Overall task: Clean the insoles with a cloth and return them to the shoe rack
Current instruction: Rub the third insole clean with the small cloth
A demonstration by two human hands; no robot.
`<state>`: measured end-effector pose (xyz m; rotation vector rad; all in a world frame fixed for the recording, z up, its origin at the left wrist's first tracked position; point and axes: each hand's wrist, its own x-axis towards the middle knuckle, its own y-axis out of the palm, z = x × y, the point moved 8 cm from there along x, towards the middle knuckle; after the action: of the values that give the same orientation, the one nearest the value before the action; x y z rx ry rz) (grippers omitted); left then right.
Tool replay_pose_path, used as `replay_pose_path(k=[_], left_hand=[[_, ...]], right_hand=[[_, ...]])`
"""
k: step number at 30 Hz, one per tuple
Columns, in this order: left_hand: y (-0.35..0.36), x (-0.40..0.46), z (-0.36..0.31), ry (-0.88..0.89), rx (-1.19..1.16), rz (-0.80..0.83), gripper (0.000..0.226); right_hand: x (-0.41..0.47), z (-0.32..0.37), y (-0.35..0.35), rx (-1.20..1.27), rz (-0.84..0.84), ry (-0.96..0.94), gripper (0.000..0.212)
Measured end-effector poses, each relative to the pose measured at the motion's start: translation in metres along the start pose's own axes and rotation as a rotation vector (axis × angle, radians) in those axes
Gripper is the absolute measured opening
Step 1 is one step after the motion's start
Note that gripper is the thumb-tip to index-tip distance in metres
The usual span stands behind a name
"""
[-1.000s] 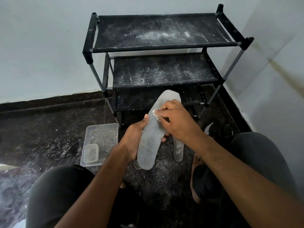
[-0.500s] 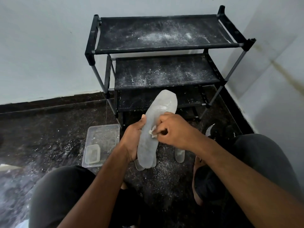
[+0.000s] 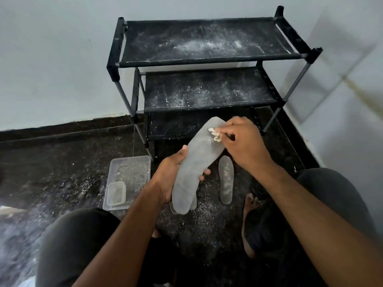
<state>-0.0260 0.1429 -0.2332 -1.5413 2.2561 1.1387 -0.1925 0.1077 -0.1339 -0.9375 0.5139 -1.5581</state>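
Left hand [image 3: 169,179] grips a grey insole [image 3: 194,162] round its heel half, thumb on the 9 o'clock edge, fingertips showing at the 3 o'clock edge. Insole is held in the air, tilted, toe pointing to 1 o'clock toward the rack, heel end down at 7 o'clock. Right hand [image 3: 244,146] has fingers curled, pinching a small whitish cloth [image 3: 215,134] and pressing it on the toe end of the held insole.

A second insole [image 3: 226,180] lies flat on the floor [image 3: 62,162] just at 3 o'clock of the held one, lengthwise 12 to 6, speckled with white dust. Edges of a further insole or two peek out under the held heel at 6 o'clock; cannot tell how many.

Black three-tier shoe rack [image 3: 207,59] stands at 12 o'clock against the wall, in the corner; top and middle shelves dusted with white powder. Clear plastic tub [image 3: 129,172] on the floor at 9 o'clock of the left hand, with a smaller clear container [image 3: 117,192] inside its near end. Dark speckled floor carries scattered white powder. The person's knees in dark trousers at 7 and 4 o'clock; a bare foot [image 3: 249,220] at 5 o'clock.
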Motion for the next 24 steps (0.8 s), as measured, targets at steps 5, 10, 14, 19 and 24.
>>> replay_pose_path(k=[5, 10, 14, 19, 24], left_hand=[[0.009, -0.002, 0.0, -0.016, -0.018, 0.072, 0.06], [0.007, -0.002, -0.001, 0.002, -0.001, 0.077, 0.057], [0.009, -0.001, 0.004, -0.027, 0.043, 0.109, 0.06], [0.005, 0.0, 0.008, -0.066, 0.005, 0.117, 0.061], [0.014, -0.001, 0.004, -0.015, -0.012, 0.154, 0.06]], right_hand=[[-0.016, 0.02, 0.036, 0.03, 0.335, -0.116, 0.01], [0.001, 0.003, 0.001, -0.019, 0.02, -0.053, 0.018], [-0.009, 0.007, 0.034, -0.076, 0.23, -0.097, 0.015], [0.002, 0.0, -0.008, 0.159, 0.032, 0.022, 0.009], [-0.015, 0.022, 0.03, 0.12, 0.231, -0.096, 0.018]])
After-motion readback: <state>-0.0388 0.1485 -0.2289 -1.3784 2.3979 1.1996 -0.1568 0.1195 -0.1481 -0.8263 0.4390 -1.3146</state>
